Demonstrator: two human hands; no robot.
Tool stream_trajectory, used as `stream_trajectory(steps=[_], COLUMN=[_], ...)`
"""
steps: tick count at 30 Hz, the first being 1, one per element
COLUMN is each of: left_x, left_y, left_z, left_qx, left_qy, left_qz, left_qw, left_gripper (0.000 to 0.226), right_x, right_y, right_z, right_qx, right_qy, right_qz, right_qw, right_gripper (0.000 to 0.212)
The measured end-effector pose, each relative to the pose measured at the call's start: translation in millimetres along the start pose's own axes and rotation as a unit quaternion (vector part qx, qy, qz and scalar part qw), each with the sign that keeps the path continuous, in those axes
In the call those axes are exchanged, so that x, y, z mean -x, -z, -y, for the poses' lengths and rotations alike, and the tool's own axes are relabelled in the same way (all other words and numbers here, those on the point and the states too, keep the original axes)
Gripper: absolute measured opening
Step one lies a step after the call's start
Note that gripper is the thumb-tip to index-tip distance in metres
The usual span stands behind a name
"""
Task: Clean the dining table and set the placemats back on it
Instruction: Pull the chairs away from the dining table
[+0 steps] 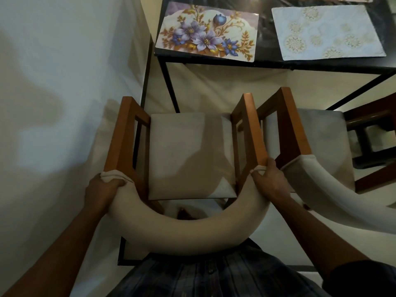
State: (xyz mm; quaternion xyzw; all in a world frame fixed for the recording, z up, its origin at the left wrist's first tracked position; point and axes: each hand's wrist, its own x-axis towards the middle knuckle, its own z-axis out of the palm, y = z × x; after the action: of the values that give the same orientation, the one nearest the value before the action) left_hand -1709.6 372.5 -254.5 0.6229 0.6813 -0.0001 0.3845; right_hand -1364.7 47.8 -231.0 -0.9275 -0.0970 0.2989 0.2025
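A wooden chair with a pale seat cushion (pixel 188 155) and a curved padded backrest (pixel 184 232) stands in front of me. My left hand (pixel 105 187) grips the left end of the backrest, and my right hand (pixel 270 181) grips its right end. Beyond the chair is the dark dining table (pixel 265 61). On it lie a placemat with purple and blue flowers (pixel 207 32) at the left and a pale blue placemat with a gold lace pattern (pixel 325 32) to its right.
A second chair of the same kind (pixel 321 146) stands close on the right, its padded backrest (pixel 342 202) almost touching my right arm. A dark wooden chair (pixel 372 133) is at the far right. A white wall (pixel 53 103) runs along the left.
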Motion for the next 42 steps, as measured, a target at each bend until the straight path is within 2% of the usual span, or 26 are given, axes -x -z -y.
stream_trajectory(steps=[4,8,12,21,30,36,42], left_x=[-1.7,-7.0,-17.8,-34.5,-45.5,-47.4,-38.0], left_y=[-10.9,-12.4,-13.8,-23.5,-29.9,-27.1,-35.3], left_z=[-19.4,-32.7,-40.9,-77.7,-94.5,-96.3,-102.2], left_qx=[-0.023,-0.045,-0.058,-0.068,-0.101,-0.092,-0.095], left_qy=[-0.008,0.022,0.0,-0.054,-0.045,-0.032,-0.032], left_qz=[0.006,-0.003,0.023,0.041,0.039,0.052,0.04], left_qw=[1.0,0.999,0.998,0.995,0.993,0.994,0.994], left_gripper=[0.068,0.06,0.069,0.073,0.073,0.089,0.077], right_x=[-1.6,-6.3,-13.7,-29.5,-38.0,-43.2,-59.2], right_y=[10.4,13.7,17.1,26.1,31.2,31.8,39.3], right_z=[-7.8,-6.3,-6.1,-4.3,-6.4,-8.4,-11.1], right_qx=[0.002,-0.001,-0.001,0.015,0.013,0.021,0.052], right_qy=[0.0,0.003,0.003,-0.015,-0.016,-0.004,0.002], right_qz=[-0.002,0.009,-0.011,-0.024,-0.018,-0.015,-0.009], right_qw=[1.0,1.0,1.0,0.999,1.0,1.0,0.999], right_gripper=[0.069,0.089,0.089,0.089,0.089,0.09,0.092])
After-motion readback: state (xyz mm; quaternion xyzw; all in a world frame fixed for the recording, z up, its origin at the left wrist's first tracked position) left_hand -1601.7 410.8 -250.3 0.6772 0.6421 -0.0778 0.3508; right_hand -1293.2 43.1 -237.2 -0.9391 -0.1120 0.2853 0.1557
